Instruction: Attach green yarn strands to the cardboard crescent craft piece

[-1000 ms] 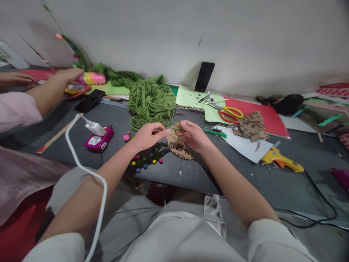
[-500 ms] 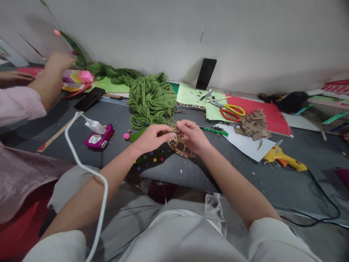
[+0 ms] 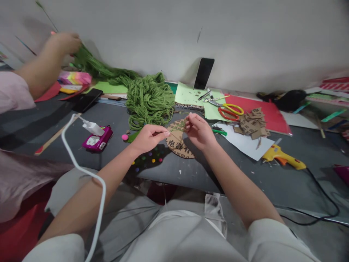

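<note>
My left hand (image 3: 148, 137) and my right hand (image 3: 199, 131) hover over a round cardboard disc (image 3: 178, 140) printed with dark characters, which lies on the dark table (image 3: 272, 182). Both hands are pinched closed, a short gap apart. A thin strand, hard to make out, seems to run between the fingertips. The right hand's fingers pinch a small green-brown bit at the disc's upper edge. A big heap of green yarn (image 3: 149, 100) lies just behind the hands.
Another person's hand (image 3: 64, 43) at the far left lifts an end of the yarn. Also here: pink device (image 3: 97, 139) with white charger cable (image 3: 79, 167), coloured pompoms (image 3: 148, 160), scissors (image 3: 227, 110), cardboard scraps (image 3: 252, 123), yellow glue gun (image 3: 282, 158), and a phone (image 3: 204, 74) leaning on the wall.
My hands have drawn apart, the right one rising toward the disc's far edge. The other person's hand has lifted up and back, pulling green yarn with it.
</note>
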### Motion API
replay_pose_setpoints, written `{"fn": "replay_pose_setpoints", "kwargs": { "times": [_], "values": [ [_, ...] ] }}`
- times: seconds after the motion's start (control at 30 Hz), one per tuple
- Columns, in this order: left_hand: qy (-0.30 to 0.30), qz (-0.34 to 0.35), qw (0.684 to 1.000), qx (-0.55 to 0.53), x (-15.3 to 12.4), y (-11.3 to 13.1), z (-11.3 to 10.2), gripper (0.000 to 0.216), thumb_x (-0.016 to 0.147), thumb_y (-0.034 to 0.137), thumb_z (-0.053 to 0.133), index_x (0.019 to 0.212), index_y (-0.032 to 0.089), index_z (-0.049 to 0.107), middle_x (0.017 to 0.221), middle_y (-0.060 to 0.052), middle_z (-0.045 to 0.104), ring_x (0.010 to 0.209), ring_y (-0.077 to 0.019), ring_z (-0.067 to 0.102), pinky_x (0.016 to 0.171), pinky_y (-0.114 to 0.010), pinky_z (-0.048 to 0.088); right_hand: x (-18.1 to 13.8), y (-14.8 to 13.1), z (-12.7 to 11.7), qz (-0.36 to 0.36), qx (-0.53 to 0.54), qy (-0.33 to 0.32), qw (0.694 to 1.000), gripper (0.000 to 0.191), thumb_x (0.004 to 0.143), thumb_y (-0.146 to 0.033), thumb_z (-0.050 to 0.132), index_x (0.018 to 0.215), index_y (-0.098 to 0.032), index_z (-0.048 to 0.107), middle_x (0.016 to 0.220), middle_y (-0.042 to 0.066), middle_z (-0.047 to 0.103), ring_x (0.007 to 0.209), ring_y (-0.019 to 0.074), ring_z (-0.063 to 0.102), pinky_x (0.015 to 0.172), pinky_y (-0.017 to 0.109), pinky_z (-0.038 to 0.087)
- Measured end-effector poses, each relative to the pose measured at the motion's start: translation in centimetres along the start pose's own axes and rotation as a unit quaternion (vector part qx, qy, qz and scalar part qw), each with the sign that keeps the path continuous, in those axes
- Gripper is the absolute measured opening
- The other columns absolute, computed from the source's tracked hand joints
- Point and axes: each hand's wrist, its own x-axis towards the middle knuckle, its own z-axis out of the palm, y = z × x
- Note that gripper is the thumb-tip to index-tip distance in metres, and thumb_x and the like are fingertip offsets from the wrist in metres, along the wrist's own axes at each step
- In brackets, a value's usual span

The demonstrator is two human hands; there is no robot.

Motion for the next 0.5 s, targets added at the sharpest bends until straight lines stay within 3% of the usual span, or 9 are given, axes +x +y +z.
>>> {"fn": "replay_pose_setpoints", "kwargs": {
  "times": [0.17,0.33,0.5],
  "values": [
    [-0.002,0.002,1.000,-0.004,0.1,-0.7,-0.2,0.027,0.090,0.040,0.067,0.086,0.016,0.080,0.089,-0.006,0.080,0.079,-0.0186,0.068,0.073,-0.029,0.051,0.6,-1.0,-0.9,-0.010,0.032,0.044,0.998,0.033,0.070,-0.039,0.087,0.079,-0.023,0.060,0.079,-0.003,0.055,0.066,0.0079,0.049,0.060,0.022,0.044],
    [-0.007,0.002,1.000,0.015,0.1,-0.9,-0.4,0.028,0.091,0.041,0.065,0.085,0.017,0.079,0.086,-0.006,0.079,0.077,-0.0186,0.068,0.071,-0.029,0.051,1.4,-1.8,-2.3,-0.028,0.021,0.096,0.995,0.033,0.071,-0.040,0.087,0.079,-0.024,0.060,0.072,-0.004,0.053,0.062,0.0086,0.048,0.062,0.024,0.045],
    [-0.012,-0.001,1.000,0.013,0.1,-0.6,-0.5,0.028,0.091,0.041,0.064,0.085,0.017,0.078,0.085,-0.006,0.077,0.075,-0.0175,0.065,0.070,-0.028,0.049,1.5,-2.1,-2.7,-0.055,-0.002,0.086,0.995,0.029,0.075,-0.043,0.084,0.081,-0.024,0.062,0.072,-0.004,0.059,0.065,0.0095,0.054,0.066,0.025,0.049]
  ]
}}
